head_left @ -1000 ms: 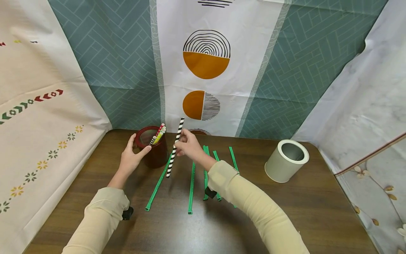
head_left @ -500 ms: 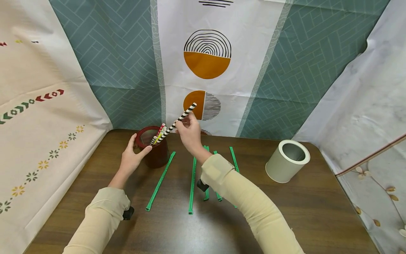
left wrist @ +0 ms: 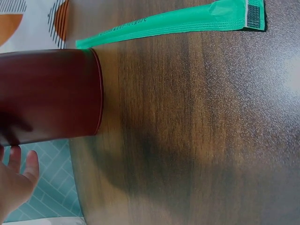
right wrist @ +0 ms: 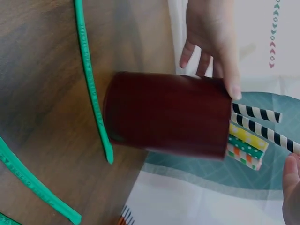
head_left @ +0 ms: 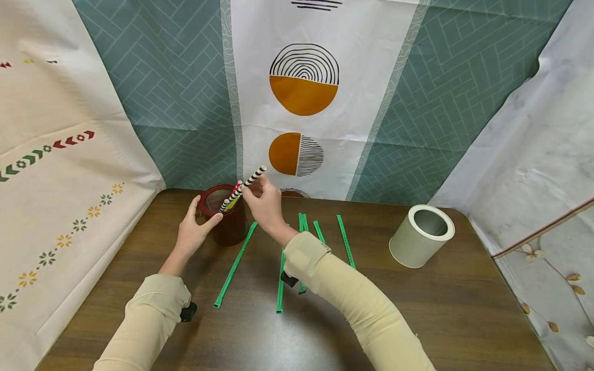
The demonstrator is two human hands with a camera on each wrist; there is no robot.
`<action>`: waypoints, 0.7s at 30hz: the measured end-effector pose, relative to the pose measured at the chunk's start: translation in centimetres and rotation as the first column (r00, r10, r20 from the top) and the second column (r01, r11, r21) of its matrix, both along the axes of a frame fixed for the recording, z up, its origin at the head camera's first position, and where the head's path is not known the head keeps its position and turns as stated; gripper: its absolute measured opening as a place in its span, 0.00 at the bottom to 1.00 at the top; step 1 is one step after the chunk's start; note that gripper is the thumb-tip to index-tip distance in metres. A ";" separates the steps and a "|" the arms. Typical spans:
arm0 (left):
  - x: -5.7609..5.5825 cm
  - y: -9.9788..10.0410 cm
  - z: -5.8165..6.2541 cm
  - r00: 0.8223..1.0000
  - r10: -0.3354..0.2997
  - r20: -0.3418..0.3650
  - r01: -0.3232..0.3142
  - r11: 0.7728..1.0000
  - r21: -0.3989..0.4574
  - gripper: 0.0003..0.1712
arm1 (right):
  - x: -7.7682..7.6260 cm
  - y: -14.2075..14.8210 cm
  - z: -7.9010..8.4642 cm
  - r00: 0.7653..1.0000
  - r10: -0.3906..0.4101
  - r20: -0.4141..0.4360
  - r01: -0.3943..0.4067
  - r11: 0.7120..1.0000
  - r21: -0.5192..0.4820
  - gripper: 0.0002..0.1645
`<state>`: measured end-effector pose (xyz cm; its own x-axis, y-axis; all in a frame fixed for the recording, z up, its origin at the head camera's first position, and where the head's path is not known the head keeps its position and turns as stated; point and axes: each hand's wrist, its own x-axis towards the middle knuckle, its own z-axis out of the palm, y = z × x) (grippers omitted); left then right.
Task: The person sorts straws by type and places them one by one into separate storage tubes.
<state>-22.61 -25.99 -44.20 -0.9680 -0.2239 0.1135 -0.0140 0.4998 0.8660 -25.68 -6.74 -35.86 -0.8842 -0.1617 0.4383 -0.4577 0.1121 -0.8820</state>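
Note:
A dark red canister (head_left: pixel 230 226) stands upright at the back left of the table. My left hand (head_left: pixel 191 232) holds it near the top, thumb at the rim and fingers along its left side. Several patterned paper straws lean out over the rim; a yellow dotted straw (right wrist: pixel 251 136) and a green dotted straw (right wrist: pixel 247 146) show in the right wrist view. Between thumb and fingers my right hand (head_left: pixel 266 206) pinches a black-and-white striped straw (head_left: pixel 255 175), tilted, its lower end inside the canister. Another black-and-white straw (right wrist: pixel 258 113) rests beside it.
Several thin green paper-wrapped sticks (head_left: pixel 235 265) lie spread over the brown wooden table (head_left: pixel 223 340), some partly under the right forearm. At the back right stands a pale grey-green can (head_left: pixel 413 242) with a white rim. Patterned cloths (head_left: pixel 394 103) hang behind and at both sides.
My right hand has lifted the striped straw, tilted it and brought it left and down, its lower end now in the canister. The left hand has stayed on the canister.

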 end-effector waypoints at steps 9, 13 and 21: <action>0.0 0.0 0.0 1.000 0.000 0.000 0.000 1.000 -0.001 0.48 | 0.2 -0.6 -1.3 1.000 -0.005 -0.003 0.005 0.997 0.077 0.11; 0.1 0.0 0.0 1.000 -0.001 0.004 0.001 1.000 -0.004 0.49 | 0.3 -1.1 -1.5 1.000 -0.001 0.006 0.000 0.993 0.116 0.13; 0.0 0.0 -0.1 1.000 0.001 0.003 -0.001 1.000 -0.011 0.49 | 0.3 -2.0 -2.1 0.998 0.007 0.059 -0.020 0.974 0.225 0.12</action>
<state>-22.66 -25.98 -44.30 -0.9682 -0.2235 0.1128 -0.0174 0.5096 0.8602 -25.35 -8.79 -37.97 -0.9040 -0.2625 0.3374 -0.4095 0.3056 -0.8596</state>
